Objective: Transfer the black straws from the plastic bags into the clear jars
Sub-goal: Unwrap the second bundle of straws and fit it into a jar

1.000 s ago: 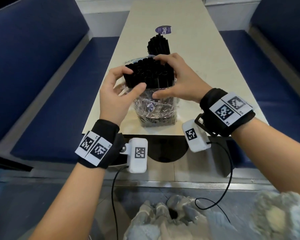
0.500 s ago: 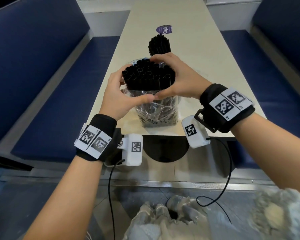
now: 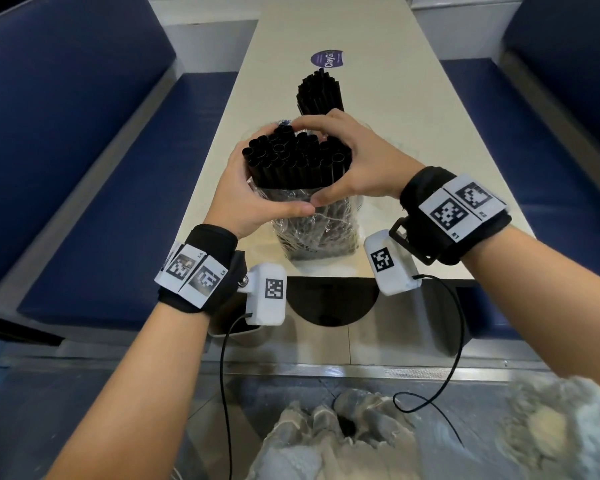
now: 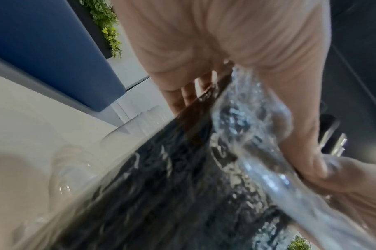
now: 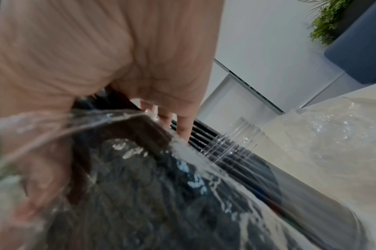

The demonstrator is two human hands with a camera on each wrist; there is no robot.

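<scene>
A thick bundle of black straws (image 3: 295, 157) stands upright near the table's front edge, its lower half wrapped in a crumpled clear plastic bag (image 3: 312, 230). My left hand (image 3: 253, 199) curls round the bundle from the left and my right hand (image 3: 361, 168) from the right. The thumbs meet in front, just above the bag. In the wrist views the bag (image 4: 236, 135) (image 5: 182, 160) lies blurred against my palms. Behind my hands a second bunch of black straws (image 3: 319, 91) stands in a clear jar whose ribbed neck (image 5: 236, 135) shows in the right wrist view.
The narrow cream table (image 3: 413, 98) runs away from me, with a purple sticker (image 3: 327, 59) at its far part. Blue padded benches (image 3: 101, 202) (image 3: 551, 133) flank it on both sides. Another clear container (image 4: 75, 160) lies left of the bundle, blurred.
Both hands have wrapped further round the bundle, and the thumbs, apart a second ago, now touch in front. More of the straws shows above the bag.
</scene>
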